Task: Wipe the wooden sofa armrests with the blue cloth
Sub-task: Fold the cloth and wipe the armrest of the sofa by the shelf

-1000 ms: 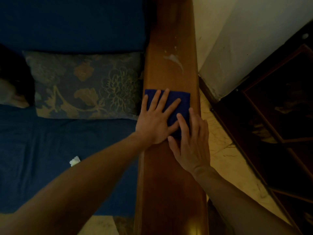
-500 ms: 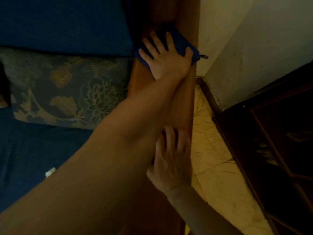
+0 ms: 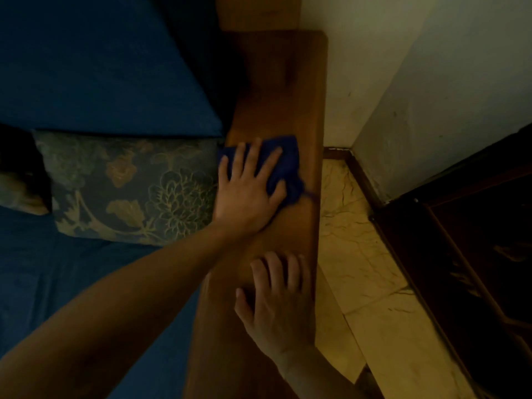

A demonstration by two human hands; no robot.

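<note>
The wooden sofa armrest runs from the bottom middle up to the wall. A crumpled blue cloth lies on it about halfway along. My left hand presses flat on the cloth with spread fingers, covering its left part. My right hand rests flat on the bare armrest nearer to me, fingers straight, apart from the cloth. A small loop of the cloth hangs over the armrest's right edge.
A flowered cushion leans on the blue sofa seat left of the armrest, below the blue backrest. A white wall and marble floor lie to the right. Dark wooden furniture stands at far right.
My left hand has pulled the cloth back along the armrest toward me from the far end. My right hand stays pressed on the armrest near me. The white smear from a second ago no longer shows.
</note>
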